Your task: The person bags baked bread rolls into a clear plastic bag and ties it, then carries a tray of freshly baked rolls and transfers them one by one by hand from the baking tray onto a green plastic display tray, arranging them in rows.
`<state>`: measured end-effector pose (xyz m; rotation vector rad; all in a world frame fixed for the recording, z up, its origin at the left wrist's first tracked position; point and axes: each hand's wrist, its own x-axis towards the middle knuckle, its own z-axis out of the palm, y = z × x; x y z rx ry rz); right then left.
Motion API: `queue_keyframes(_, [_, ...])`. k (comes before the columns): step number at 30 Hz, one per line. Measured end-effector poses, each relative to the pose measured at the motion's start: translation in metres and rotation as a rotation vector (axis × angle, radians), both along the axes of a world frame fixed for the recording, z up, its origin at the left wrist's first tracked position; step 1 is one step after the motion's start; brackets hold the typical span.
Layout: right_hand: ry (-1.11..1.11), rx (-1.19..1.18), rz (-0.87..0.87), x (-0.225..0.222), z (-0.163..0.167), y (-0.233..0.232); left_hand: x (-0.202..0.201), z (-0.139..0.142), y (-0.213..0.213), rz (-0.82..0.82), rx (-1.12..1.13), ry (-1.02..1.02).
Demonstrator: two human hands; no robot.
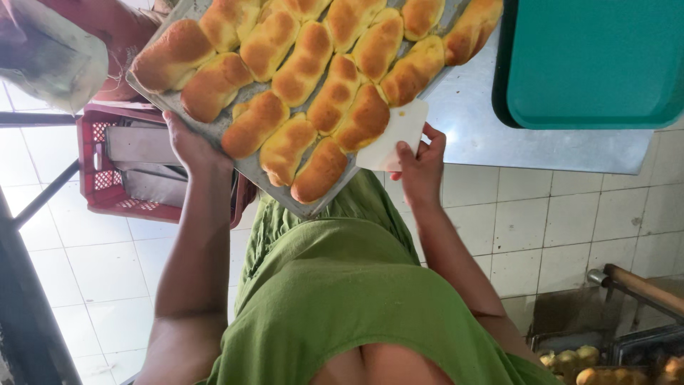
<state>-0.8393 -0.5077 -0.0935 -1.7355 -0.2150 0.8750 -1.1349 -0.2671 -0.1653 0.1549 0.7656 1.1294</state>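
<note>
My left hand (189, 142) grips the underside edge of a metal baking tray (249, 171), tilted and loaded with golden elongated bread rolls (306, 64). My right hand (422, 165) pinches a white plastic scraper (395, 135), its edge against the nearest rolls. The tray's far end rests on the steel table (484, 135), beside a teal tray (598, 64).

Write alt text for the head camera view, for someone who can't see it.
Seen from above, a person's left hand tilts a metal baking tray of golden oblong bread rolls while the right hand holds a white scraper against the rolls. A teal tray sits on the steel table; a red crate stands on the tiled floor.
</note>
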Motion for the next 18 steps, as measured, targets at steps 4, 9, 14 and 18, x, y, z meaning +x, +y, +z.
queue_keyframes(4, [-0.064,0.005,0.067,0.001,-0.012,-0.001,0.002,0.000,-0.003,0.022,0.030,0.017])
queue_keyframes(9, [0.097,-0.021,0.040,0.019,-0.006,-0.023,0.007,-0.001,0.006,0.001,0.020,0.022])
queue_keyframes(14, [-0.111,-0.025,0.081,0.107,0.052,-0.072,0.024,-0.007,0.023,-0.034,0.051,-0.003])
queue_keyframes(18, [-0.438,0.228,0.004,0.201,0.072,-0.045,0.028,-0.011,0.031,-0.071,0.031,-0.090])
